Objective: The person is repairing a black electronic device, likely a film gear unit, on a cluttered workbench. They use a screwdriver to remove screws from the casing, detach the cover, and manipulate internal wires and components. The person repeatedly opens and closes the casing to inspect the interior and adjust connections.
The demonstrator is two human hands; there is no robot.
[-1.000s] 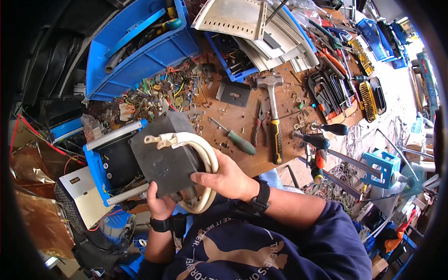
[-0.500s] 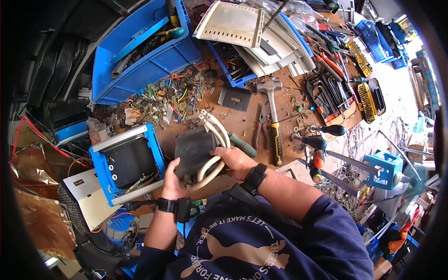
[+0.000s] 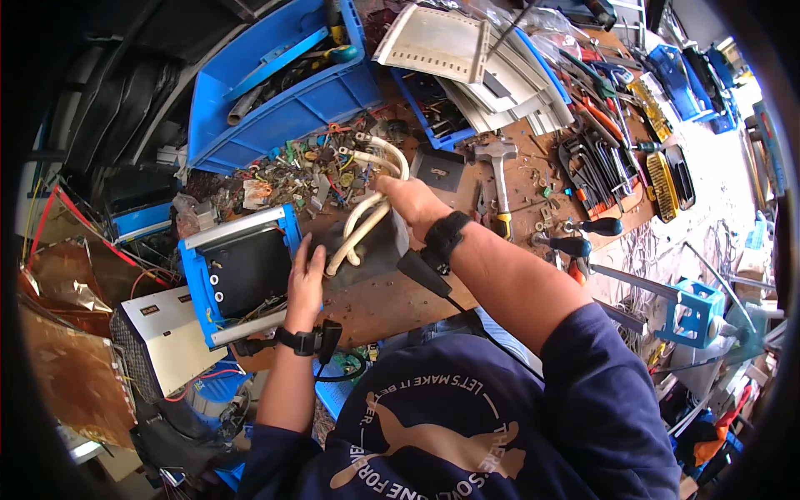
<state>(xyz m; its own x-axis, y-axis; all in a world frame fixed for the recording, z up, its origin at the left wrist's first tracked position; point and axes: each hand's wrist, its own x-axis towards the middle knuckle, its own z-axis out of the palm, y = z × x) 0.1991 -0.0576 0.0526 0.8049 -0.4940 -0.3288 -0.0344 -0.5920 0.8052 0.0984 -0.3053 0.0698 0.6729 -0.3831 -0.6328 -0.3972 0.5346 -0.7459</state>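
Observation:
A flat black box (image 3: 381, 247) sits at the near edge of the wooden bench, with thick cream cables (image 3: 371, 218) looped over its top. The cables end in metal ring lugs that lie toward the scrap pile. My right hand (image 3: 410, 200) is closed around the cables at the box's far side; its fingertips are partly hidden. Stretched fingers of my left hand (image 3: 306, 287) rest by the box's left side, between it and a blue-framed unit (image 3: 242, 268) with a black panel and silver bars.
Beyond the box spreads a pile of small scrap (image 3: 287, 173), with a blue crate (image 3: 287, 108) behind it. A hammer (image 3: 498, 171) lies to the right, its handle partly behind my forearm. Farther right are a hex key set (image 3: 602, 171), screwdrivers (image 3: 575, 245) and a brush (image 3: 661, 185).
The black box has been lowered and turned onto the bench. My right hand has moved farther away with the cables, and my left hand has loosened from the box, its fingers straightened.

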